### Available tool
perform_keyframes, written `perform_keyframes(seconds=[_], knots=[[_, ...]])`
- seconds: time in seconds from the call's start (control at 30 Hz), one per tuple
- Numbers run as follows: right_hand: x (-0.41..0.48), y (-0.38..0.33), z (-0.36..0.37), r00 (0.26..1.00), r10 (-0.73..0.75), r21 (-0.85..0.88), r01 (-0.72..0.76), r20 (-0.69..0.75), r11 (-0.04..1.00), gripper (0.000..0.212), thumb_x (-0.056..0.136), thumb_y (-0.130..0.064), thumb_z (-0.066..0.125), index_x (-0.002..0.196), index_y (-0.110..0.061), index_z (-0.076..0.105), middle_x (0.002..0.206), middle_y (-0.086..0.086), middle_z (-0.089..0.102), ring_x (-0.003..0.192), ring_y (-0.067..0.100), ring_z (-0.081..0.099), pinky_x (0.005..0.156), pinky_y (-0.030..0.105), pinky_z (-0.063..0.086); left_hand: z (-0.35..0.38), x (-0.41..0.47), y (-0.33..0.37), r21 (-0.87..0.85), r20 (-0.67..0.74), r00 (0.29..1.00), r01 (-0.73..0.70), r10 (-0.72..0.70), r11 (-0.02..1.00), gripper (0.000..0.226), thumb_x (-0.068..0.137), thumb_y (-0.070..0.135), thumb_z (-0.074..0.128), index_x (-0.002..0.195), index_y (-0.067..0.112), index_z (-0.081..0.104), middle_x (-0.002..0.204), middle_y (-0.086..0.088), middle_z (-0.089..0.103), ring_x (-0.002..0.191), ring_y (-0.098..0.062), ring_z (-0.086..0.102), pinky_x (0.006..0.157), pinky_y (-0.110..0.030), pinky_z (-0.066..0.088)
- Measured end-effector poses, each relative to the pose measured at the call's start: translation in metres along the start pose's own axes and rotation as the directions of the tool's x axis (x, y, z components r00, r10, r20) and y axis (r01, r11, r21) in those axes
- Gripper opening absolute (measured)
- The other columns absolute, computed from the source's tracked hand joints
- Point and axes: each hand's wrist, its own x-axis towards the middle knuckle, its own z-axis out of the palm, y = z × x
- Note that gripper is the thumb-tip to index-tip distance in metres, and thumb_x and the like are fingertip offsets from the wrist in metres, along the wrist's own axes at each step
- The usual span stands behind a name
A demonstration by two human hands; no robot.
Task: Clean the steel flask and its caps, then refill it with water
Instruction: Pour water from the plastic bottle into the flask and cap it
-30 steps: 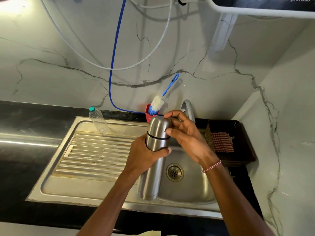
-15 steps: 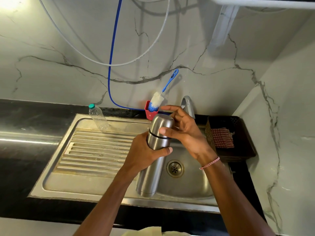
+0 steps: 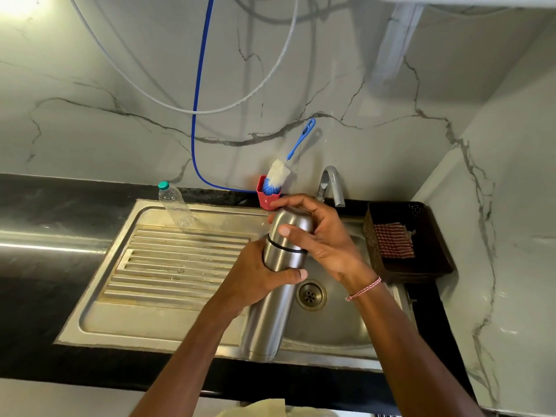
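Observation:
A tall steel flask [image 3: 267, 320] is held upright and slightly tilted over the left edge of the sink basin [image 3: 337, 329]. My left hand [image 3: 255, 275] wraps around its upper body just below a black seam. My right hand [image 3: 322, 236] grips the domed steel outer cap [image 3: 293, 228] on top, thumb in front and fingers curled over the far side. The cap sits on the flask. The tap [image 3: 331, 183] stands behind my right hand with no water visible.
A ribbed steel drainboard [image 3: 174, 263] lies left, with a clear plastic bottle [image 3: 176, 207] at its back edge. A blue bottle brush [image 3: 281, 176] stands in a red holder [image 3: 264, 200]. A dark basket [image 3: 433, 266] holding a checked cloth [image 3: 392, 240] sits right. Blue and white hoses hang on the marble wall.
My right hand has shifted its grip around the cap, fingers reaching further over its far side. The flask and left hand stay in about the same place.

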Motion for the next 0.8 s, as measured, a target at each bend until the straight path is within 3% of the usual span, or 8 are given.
perform_keyframes(seconds=[0.1,0.17,0.23,0.33,0.47,0.6,0.7,0.8], knots=[[0.002,0.000,-0.003,0.978,-0.204,-0.270,0.206,0.036,0.941,0.028,0.089,-0.019,0.073,0.114,-0.006,0.069,0.107,0.009,0.071,0.097,0.025,0.069,0.085,0.037,0.057,-0.004,-0.002,0.003,-0.021,0.069,0.997,0.023,-0.021,1.000,0.046,0.065,0.028,0.087,0.107,0.019,0.069,0.095,0.000,0.077,0.088,-0.015,0.074,0.075,-0.023,0.055],[0.006,-0.002,-0.011,0.925,-0.336,-0.513,0.378,0.177,0.771,0.024,0.095,-0.027,0.065,0.111,-0.009,0.070,0.101,0.002,0.071,0.091,0.018,0.068,0.079,0.037,0.056,-0.008,-0.003,0.007,-0.030,0.159,0.987,0.023,-0.018,0.999,0.045,0.067,0.022,0.086,0.109,0.020,0.069,0.097,0.001,0.077,0.093,-0.016,0.073,0.078,-0.026,0.055],[0.013,-0.005,-0.017,0.882,-0.347,-0.668,0.470,0.320,0.577,0.028,0.099,-0.032,0.056,0.113,-0.014,0.071,0.098,-0.002,0.070,0.086,0.014,0.066,0.076,0.034,0.053,-0.010,-0.003,0.010,-0.020,0.209,0.978,0.024,-0.019,1.000,0.046,0.067,0.018,0.084,0.110,0.022,0.068,0.096,0.006,0.076,0.095,-0.012,0.072,0.078,-0.023,0.054],[0.020,-0.006,-0.019,0.853,-0.313,-0.744,0.518,0.417,0.422,0.028,0.100,-0.031,0.049,0.107,-0.015,0.070,0.090,-0.001,0.067,0.078,0.016,0.063,0.069,0.036,0.052,-0.010,0.004,0.005,0.034,0.143,0.989,0.042,-0.047,0.999,0.048,0.062,0.019,0.087,0.107,0.019,0.070,0.095,0.002,0.076,0.091,-0.015,0.072,0.077,-0.029,0.055],[0.028,-0.001,-0.013,0.899,-0.228,-0.839,0.432,0.374,0.329,0.035,0.099,-0.039,0.040,0.099,-0.018,0.068,0.078,0.000,0.067,0.068,0.019,0.061,0.062,0.039,0.051,-0.004,0.011,-0.010,0.172,-0.025,0.997,0.073,-0.070,0.982,0.042,0.060,0.023,0.093,0.095,0.016,0.070,0.086,-0.006,0.075,0.080,-0.022,0.072,0.074,-0.042,0.058],[0.023,0.008,-0.005,0.944,-0.197,-0.902,0.316,0.266,0.295,0.041,0.098,-0.044,0.034,0.102,-0.022,0.069,0.077,-0.001,0.068,0.065,0.017,0.060,0.059,0.035,0.051,0.004,0.013,-0.020,0.303,-0.128,0.991,0.062,-0.024,0.951,0.037,0.063,0.024,0.094,0.083,0.030,0.064,0.073,0.006,0.072,0.063,-0.007,0.068,0.057,-0.025,0.050],[0.017,0.014,0.002,0.970,-0.197,-0.943,0.194,0.143,0.270,0.038,0.097,-0.045,0.033,0.097,-0.026,0.067,0.078,-0.004,0.069,0.068,0.018,0.061,0.059,0.031,0.048,0.008,0.014,-0.022,0.389,-0.201,0.980,0.084,-0.004,0.917,0.043,0.057,0.034,0.090,0.082,0.039,0.056,0.075,0.013,0.069,0.065,-0.005,0.066,0.057,-0.027,0.050],[0.018,0.019,0.009,0.988,-0.153,-0.956,0.073,0.030,0.283,0.031,0.098,-0.043,0.040,0.091,-0.025,0.065,0.074,-0.003,0.066,0.063,0.016,0.053,0.059,0.029,0.045,0.011,0.015,-0.025,0.404,-0.231,0.973,0.118,-0.024,0.907,0.045,0.058,0.032,0.090,0.086,0.037,0.055,0.074,0.016,0.066,0.065,-0.008,0.064,0.056,-0.024,0.042]])
